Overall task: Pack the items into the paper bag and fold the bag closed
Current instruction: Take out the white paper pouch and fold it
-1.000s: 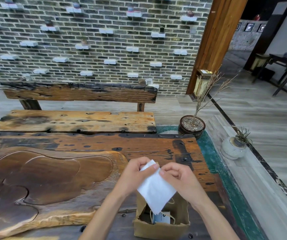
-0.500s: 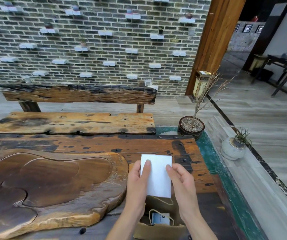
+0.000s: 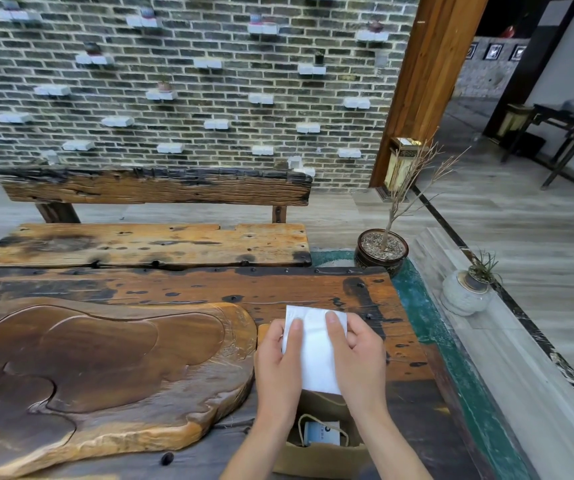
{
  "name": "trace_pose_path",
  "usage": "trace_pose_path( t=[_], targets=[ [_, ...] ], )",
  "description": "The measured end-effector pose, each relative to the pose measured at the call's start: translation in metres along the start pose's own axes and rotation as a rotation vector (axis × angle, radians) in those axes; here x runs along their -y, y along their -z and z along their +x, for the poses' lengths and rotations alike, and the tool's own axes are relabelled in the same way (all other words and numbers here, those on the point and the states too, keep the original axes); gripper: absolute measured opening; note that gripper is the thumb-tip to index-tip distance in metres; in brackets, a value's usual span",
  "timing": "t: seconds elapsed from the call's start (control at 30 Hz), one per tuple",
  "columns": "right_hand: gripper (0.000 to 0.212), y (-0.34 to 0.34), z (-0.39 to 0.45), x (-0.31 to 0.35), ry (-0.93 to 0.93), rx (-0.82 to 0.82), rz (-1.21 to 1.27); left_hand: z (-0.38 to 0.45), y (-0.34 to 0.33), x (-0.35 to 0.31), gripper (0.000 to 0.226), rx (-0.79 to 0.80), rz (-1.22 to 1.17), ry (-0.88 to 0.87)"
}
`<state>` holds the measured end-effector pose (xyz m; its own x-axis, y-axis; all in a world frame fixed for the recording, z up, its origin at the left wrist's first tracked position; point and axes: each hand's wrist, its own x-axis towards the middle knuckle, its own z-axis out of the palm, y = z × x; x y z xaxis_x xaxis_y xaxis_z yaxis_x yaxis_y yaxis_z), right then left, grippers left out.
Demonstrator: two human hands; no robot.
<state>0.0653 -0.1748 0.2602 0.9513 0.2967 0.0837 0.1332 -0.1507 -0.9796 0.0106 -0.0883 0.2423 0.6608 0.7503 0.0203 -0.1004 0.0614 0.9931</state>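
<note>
- While it stands open for loading, the paper bag holds a small box.
- Left hand, above the bag, pinches the white packet.
- Right hand clamps its other edge, probably steadying it.

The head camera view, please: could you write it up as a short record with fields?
setting: wooden table with a bench beyond it
left hand: grips the left edge of the white packet
right hand: grips the packet's right edge
packet position: held flat above the paper bag
bag: open, standing on the table
inside bag: a small box
fold: not yet done
</note>
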Motion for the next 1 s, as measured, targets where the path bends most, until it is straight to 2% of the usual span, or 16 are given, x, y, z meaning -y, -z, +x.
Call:
trace_pose_path(
  t=[0.13, 0.23, 0.3, 0.4, 0.47, 0.8, 1.0],
  targets=[
    [0.032, 0.003, 0.002, 0.004, -0.001, 0.021, 0.015, -0.001, -0.001, 0.002, 0.045, -0.030, 0.009, -0.010],
    [0.036, 0.007, 0.004, 0.005, -0.072, 0.138, 0.117, -0.001, 0.000, 0.002, 0.042, -0.022, -0.011, 0.013],
    [0.041, 0.010, 0.004, 0.002, -0.198, 0.241, 0.232, 0.000, 0.001, 0.002, 0.037, -0.002, -0.033, 0.030],
    [0.029, 0.015, 0.002, 0.000, -0.449, 0.344, 0.460, 0.001, -0.001, 0.003, 0.030, 0.054, -0.057, 0.051],
    [0.026, 0.014, 0.001, -0.001, -0.516, 0.377, 0.533, 0.001, -0.002, 0.005, 0.023, 0.089, -0.054, 0.062],
    [0.026, 0.026, 0.012, -0.021, -0.603, 0.262, 0.468, 0.004, 0.017, 0.016, 0.027, 0.142, 0.001, 0.078],
    [0.036, 0.052, 0.018, -0.044, -0.683, 0.227, 0.467, 0.004, 0.038, 0.039, 0.034, 0.190, 0.065, 0.148]
  ],
)
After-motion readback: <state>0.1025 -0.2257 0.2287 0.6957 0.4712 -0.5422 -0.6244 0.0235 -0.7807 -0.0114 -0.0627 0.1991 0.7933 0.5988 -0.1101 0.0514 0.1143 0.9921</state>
